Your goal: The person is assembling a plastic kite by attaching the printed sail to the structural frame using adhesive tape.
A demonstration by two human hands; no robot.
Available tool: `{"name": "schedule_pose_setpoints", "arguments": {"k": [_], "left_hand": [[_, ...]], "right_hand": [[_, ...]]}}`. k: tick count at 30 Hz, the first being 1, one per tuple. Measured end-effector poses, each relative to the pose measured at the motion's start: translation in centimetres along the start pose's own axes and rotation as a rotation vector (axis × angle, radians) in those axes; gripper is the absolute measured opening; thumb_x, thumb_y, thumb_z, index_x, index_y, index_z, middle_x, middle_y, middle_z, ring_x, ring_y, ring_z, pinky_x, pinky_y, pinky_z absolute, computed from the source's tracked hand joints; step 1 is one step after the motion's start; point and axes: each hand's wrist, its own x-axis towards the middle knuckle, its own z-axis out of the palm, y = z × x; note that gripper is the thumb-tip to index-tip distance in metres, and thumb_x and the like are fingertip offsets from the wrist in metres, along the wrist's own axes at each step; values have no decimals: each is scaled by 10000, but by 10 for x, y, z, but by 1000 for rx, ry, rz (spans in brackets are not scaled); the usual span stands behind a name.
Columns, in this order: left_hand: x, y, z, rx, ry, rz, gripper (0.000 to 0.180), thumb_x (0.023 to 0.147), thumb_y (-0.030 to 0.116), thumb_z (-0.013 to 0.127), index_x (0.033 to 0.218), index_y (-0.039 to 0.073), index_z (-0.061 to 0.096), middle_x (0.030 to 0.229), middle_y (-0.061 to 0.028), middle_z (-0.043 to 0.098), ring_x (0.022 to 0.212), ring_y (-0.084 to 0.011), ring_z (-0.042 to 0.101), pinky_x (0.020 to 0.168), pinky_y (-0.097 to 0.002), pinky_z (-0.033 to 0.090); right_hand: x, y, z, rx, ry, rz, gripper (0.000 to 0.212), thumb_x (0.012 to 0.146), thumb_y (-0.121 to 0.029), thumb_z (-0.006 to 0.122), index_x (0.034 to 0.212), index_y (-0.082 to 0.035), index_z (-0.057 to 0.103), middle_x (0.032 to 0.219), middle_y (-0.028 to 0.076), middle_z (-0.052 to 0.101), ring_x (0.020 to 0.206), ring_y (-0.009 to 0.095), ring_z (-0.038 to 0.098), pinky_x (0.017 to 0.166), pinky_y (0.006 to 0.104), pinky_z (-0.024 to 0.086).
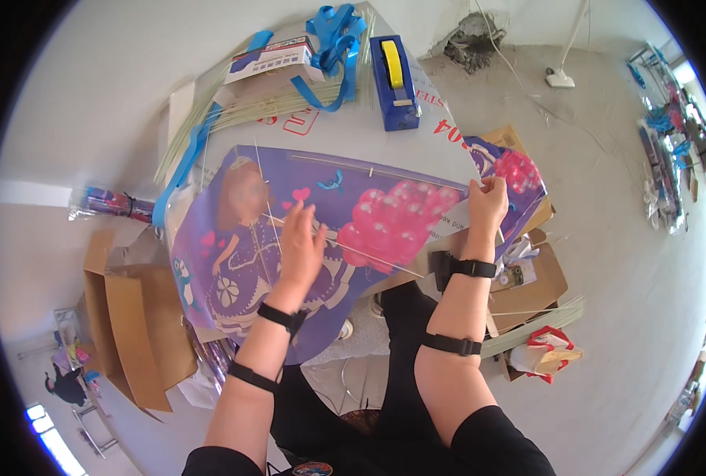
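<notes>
A purple kite sheet, printed with a figure in a dress and a bunch of pink balloons, lies spread on the table in front of me. Thin white rods run across it, one along its far edge and one slanting beneath my left hand. My left hand is over the middle of the sheet, fingers apart; whether it touches the rod there I cannot tell. At the sheet's right corner, my right hand pinches the edge between thumb and fingers. The exact spot under its fingertips is partly hidden.
Beyond the sheet are a blue tape dispenser with yellow tape, blue ribbon, a small box and bundled thin sticks. Cardboard boxes stand at left and right. Another printed sheet lies past my right hand.
</notes>
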Motion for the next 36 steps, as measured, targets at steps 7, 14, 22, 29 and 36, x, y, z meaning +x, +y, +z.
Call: {"name": "schedule_pose_setpoints", "arguments": {"k": [7,14,22,29,36], "left_hand": [[-58,22,-3,298,-211,-72,630,945,378,472,1450,53,282,1507,-201,237,1376,-396,251,1106,-517,216],[-62,21,2,367,-178,-69,602,939,368,475,1442,78,312,1497,-141,292,1362,-326,304,1099,-498,249],[-61,25,-1,375,-188,-121,575,947,392,445,1432,102,342,1488,-104,323,1362,-275,312,1112,-478,241],[-59,29,-5,331,-230,-162,571,936,389,459,1427,115,357,1491,-99,321,1372,-270,299,1120,-474,225],[-60,27,-5,330,-234,-172,563,940,394,446,1429,129,359,1498,-84,314,1380,-245,292,1131,-461,206]], "right_hand": [[-16,-21,-11,375,211,-86,97,790,-83,656,836,-8,615,767,93,623,727,224,607,686,324,485],[-24,-42,-24,99,-81,-658,138,826,-65,578,909,-44,686,916,104,668,875,271,618,800,353,484],[-33,-56,6,-218,-504,-1173,325,779,-28,541,1078,-80,659,1176,26,625,1147,261,520,960,399,413],[-24,-69,36,-361,-614,-1297,384,804,-54,544,1179,-93,618,1259,7,579,1222,261,470,1006,401,383],[-21,-76,45,-395,-654,-1346,403,809,-64,543,1206,-101,600,1269,2,568,1231,255,462,1010,398,379]]}}
